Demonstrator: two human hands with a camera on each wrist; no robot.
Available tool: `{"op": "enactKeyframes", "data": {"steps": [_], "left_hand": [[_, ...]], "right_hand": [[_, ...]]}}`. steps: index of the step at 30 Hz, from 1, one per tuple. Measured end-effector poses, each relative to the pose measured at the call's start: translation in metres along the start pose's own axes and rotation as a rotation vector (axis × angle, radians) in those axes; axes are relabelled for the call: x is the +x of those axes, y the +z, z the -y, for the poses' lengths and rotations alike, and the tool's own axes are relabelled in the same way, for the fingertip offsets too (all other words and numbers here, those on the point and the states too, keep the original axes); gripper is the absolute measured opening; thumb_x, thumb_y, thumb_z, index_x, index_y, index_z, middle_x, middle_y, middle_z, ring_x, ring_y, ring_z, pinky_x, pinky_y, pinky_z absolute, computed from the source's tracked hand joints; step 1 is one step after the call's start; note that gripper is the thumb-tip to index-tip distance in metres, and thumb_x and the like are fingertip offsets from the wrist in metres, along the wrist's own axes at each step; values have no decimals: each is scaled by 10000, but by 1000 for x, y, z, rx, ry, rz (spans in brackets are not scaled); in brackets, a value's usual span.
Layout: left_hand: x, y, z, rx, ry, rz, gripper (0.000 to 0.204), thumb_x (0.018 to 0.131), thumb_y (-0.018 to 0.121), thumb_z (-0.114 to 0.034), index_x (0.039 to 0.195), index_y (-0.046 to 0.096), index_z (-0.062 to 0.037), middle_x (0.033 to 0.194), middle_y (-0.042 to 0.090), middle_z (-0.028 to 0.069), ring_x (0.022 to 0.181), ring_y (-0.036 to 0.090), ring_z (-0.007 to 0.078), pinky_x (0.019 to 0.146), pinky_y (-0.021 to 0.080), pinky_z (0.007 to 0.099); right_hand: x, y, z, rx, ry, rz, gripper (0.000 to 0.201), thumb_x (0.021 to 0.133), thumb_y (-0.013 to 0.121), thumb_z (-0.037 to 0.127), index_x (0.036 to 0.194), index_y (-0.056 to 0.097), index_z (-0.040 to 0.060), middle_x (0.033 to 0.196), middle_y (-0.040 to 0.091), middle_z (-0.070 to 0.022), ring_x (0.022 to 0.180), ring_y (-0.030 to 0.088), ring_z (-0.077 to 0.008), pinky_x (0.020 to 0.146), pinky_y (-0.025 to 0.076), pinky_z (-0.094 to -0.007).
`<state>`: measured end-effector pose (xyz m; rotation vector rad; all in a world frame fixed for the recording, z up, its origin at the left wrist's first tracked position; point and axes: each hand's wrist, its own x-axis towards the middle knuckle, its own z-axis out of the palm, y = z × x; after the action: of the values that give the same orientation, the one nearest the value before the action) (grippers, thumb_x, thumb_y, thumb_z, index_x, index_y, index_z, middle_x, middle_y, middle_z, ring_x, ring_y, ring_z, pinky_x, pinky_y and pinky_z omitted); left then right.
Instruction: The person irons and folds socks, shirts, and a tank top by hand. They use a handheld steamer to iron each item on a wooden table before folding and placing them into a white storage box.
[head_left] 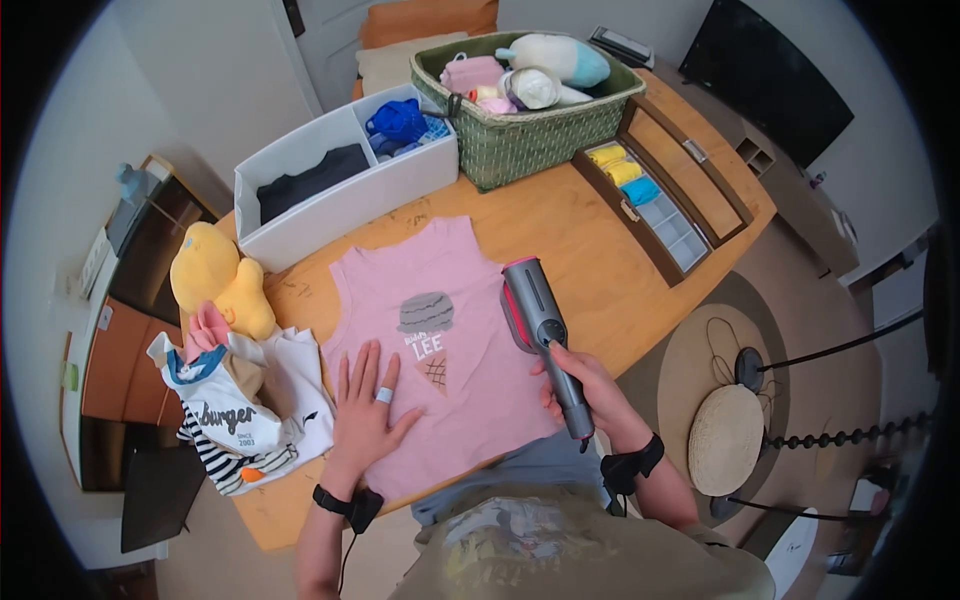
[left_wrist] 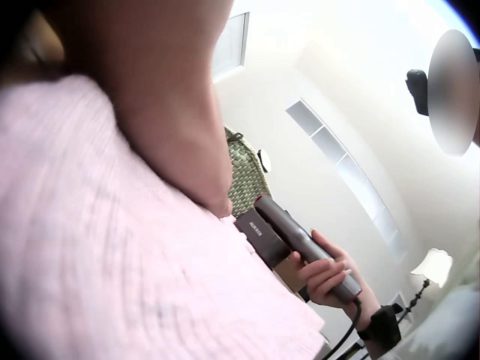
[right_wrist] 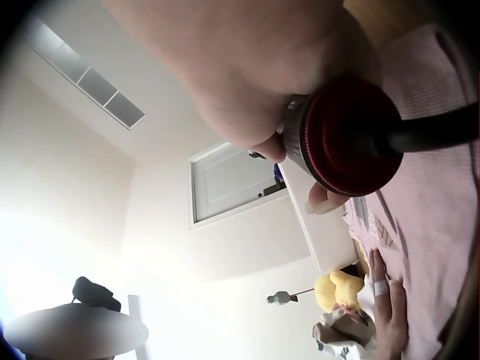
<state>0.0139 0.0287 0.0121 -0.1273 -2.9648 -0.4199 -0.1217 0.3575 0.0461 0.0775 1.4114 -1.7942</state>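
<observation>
A pink sleeveless top (head_left: 465, 385) with an ice-cream cone print lies spread on the wooden table (head_left: 555, 225). My left hand (head_left: 366, 420) rests flat on its left side, fingers spread, with a white band around one finger. In my right hand (head_left: 592, 390) I grip the handle of a dark grey handheld garment steamer (head_left: 545, 320), its red-edged head over the top's right edge. The left wrist view shows the steamer (left_wrist: 296, 236) from the side, fingers wrapped around its handle. From its red end cap (right_wrist: 352, 139) runs a black cord.
White folded clothes (head_left: 240, 400) and a yellow plush toy (head_left: 215, 275) sit at the left. Along the back stand a white divided bin (head_left: 340, 205) and a green woven basket (head_left: 540, 145) of toys. A brown compartment box (head_left: 640, 215) lies open at the right.
</observation>
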Motion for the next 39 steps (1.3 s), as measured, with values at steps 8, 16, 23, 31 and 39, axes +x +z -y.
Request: {"op": "enactKeyframes", "data": {"steps": [8, 16, 23, 31, 39], "left_hand": [[6, -3, -1, -14, -52, 26, 779, 931, 703, -419, 1590, 452, -88, 1681, 324, 235, 1571, 286, 394, 1285, 159, 576], [8, -3, -2, -14, -73, 10, 641, 965, 671, -310, 1552, 518, -105, 1664, 376, 200, 1558, 326, 366, 1284, 194, 552], [5, -3, 0, -40, -54, -27, 633, 965, 672, -289, 1547, 520, -92, 1665, 376, 197, 1558, 329, 365, 1288, 197, 540], [-1, 5, 6, -82, -22, -92, 628, 960, 683, -288, 1536, 535, -88, 1655, 395, 198, 1552, 345, 354, 1286, 200, 533], [-4, 10, 11, -113, 0, -138, 614, 969, 678, -283, 1530, 538, -80, 1648, 402, 200, 1555, 338, 350, 1286, 194, 537]], "right_hand": [[6, -9, -9, 257, 33, 287, 498, 1115, 467, 461, 1375, 481, 37, 768, 622, -103, 505, 563, -141, 477, 470, -290], [9, -15, -11, 301, 52, 329, 493, 1113, 458, 397, 1414, 440, 6, 761, 576, -100, 479, 521, -142, 426, 448, -299], [3, -7, -7, 249, 42, 203, 495, 1104, 486, 441, 1373, 472, 26, 767, 601, -109, 507, 563, -147, 482, 501, -308], [-6, 4, -19, 151, 11, 86, 523, 1109, 416, 549, 1295, 501, 68, 651, 558, -61, 411, 486, -131, 382, 405, -289], [-10, 28, -33, 46, -141, -63, 463, 1120, 431, 495, 1253, 501, 58, 630, 533, -52, 390, 475, -130, 358, 395, -287]]}}
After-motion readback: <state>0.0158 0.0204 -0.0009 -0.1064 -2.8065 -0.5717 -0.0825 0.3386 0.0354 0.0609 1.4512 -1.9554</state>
